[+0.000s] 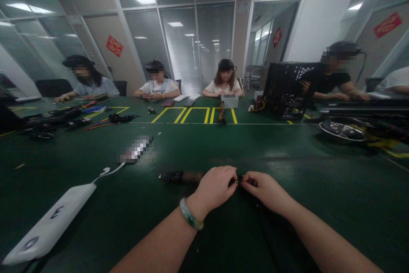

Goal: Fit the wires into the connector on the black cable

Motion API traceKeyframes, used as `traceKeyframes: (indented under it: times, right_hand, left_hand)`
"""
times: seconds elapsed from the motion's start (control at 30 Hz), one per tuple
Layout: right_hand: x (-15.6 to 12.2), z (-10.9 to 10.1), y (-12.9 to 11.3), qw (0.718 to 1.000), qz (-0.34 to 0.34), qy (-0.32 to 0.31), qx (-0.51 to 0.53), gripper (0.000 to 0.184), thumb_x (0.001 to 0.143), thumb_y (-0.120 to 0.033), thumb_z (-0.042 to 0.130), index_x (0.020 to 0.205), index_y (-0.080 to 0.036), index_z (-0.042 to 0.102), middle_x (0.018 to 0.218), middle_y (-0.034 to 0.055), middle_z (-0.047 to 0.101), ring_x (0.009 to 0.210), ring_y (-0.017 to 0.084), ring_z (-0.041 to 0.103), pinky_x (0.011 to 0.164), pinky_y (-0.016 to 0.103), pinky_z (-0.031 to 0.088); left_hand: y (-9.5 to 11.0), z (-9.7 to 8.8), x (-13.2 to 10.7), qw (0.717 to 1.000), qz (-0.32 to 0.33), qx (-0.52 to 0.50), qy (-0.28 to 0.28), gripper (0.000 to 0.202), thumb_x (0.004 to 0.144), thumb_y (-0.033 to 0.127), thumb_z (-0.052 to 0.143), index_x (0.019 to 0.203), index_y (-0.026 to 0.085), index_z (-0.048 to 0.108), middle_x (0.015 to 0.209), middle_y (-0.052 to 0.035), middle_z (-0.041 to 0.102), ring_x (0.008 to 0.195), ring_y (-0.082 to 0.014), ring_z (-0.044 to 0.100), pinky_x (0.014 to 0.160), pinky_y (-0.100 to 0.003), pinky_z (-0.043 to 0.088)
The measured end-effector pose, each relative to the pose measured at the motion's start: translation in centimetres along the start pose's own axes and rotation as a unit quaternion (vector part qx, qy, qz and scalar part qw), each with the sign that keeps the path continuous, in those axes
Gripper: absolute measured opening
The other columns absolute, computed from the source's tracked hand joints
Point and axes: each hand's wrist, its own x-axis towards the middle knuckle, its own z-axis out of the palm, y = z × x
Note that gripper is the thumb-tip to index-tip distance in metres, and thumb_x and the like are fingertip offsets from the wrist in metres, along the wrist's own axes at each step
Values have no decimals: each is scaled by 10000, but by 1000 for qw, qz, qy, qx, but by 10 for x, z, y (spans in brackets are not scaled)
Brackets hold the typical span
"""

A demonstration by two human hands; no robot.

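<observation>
A dark cylindrical tool (188, 177) lies at the centre of the frame, just below the middle. Its long axis runs nearly level from left to right; the narrower end, with a small metallic tip (160, 176), points left, and the other end is under the wearer's left hand (214, 187).

That hand, with a green-and-white bangle (191, 214) at the wrist, curls over the tool's right part, fingers bent and the thumb drawn in close to them. Just right of it, the right hand (266, 191) has thumb and forefinger pinched nearly together on a small dark piece (240, 178), mostly hidden. A dark cord (263, 222) runs below this hand toward the bottom edge.

Green tabletop (204, 145) stretches beyond the tool up to yellow tape lines (193, 108), and rightward to a shiny metal bowl (343, 131) at the right. On the left, a white power bank (53, 222) slants from the lower-left corner, joined by a white cable (111, 172) to a blurred-out device (136, 150). Across the table's far side, people sit at work beside a black computer case (289, 87).
</observation>
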Motion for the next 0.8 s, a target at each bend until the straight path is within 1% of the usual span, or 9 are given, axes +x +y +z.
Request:
traceKeyframes:
  times: [0.2, 0.4, 0.57, 0.8]
  right_hand:
    - [0, 0, 0, 1000, -2, 5, -6, 199, 864, -344, 516, 821, -195, 641, 761, 2, 672, 679, 151, 592, 599, 238, 387]
    - [-1, 0, 0, 1000, 0, 3, -9, 189, 866, -331, 520, 820, -201, 649, 763, 1, 672, 683, 152, 593, 596, 238, 385]
    - [-1, 1, 0, 1000, -3, 3, -12, 178, 866, -325, 518, 822, -204, 641, 766, -4, 666, 679, 149, 591, 592, 238, 381]
    - [-3, -1, -3, 1000, -13, 10, -3, 166, 869, -312, 511, 825, -205, 630, 768, -7, 662, 686, 143, 593, 602, 235, 387]
  left_hand:
    - [3, -3, 1, 1000, 11, -1, -8, 103, 867, 202, 534, 956, 209, 586, 1173, -25, 612, 1043, -198, 576, 905, -377, 450]
    - [-1, -2, 0, 1000, -2, -13, 0, 131, 837, 231, 587, 965, 210, 567, 1218, -25, 584, 1100, -197, 550, 949, -381, 440]
    - [-1, -3, -1, 1000, 16, -25, -1, 82, 853, 194, 560, 933, 206, 575, 1233, -18, 584, 1094, -200, 554, 936, -396, 447]
    - [0, -4, 0, 1000, 14, -14, -10, 115, 883, 270, 561, 981, 219, 592, 1159, -7, 614, 1058, -187, 566, 929, -378, 440]
